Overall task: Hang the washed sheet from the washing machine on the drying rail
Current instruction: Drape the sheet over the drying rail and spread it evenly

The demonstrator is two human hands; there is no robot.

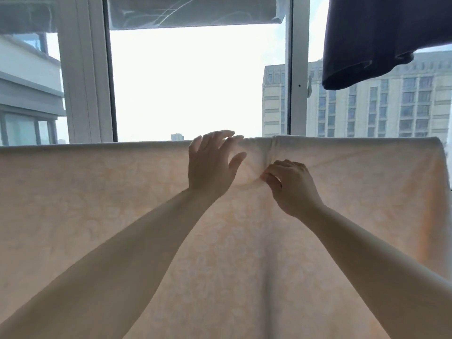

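Sheet [97, 216]: pale peach fabric with a faint lighter floral pattern, backlit by the window. No brand, label or legible writing is visible on it or elsewhere. It hangs draped over a horizontal support that it fully covers; the rail itself cannot be seen. Its long axis runs from 9 o'clock to 3 o'clock along the top fold, and the cloth falls toward 6 o'clock, filling the lower half of the view. The top edge lies flat on the left and is bunched into a small gathered crease near centre; the right end curves down at 3 o'clock.

Window frame [83, 81], white, stands behind the sheet at 10 o'clock, with bright sky in the middle pane.

Left hand [210, 165], just left of centre, is spread wide, fingers straight and fanned, fingertips at the top fold beside the crease, holding nothing.

Right hand [291, 187], just right of centre and slightly lower, has its fingers curled, pinching a pucker of the sheet below the crease.

Dark garment [381, 37] hangs at 1 o'clock, apart from the sheet. A multi-storey building [367, 106] shows through the glass at 2 o'clock.
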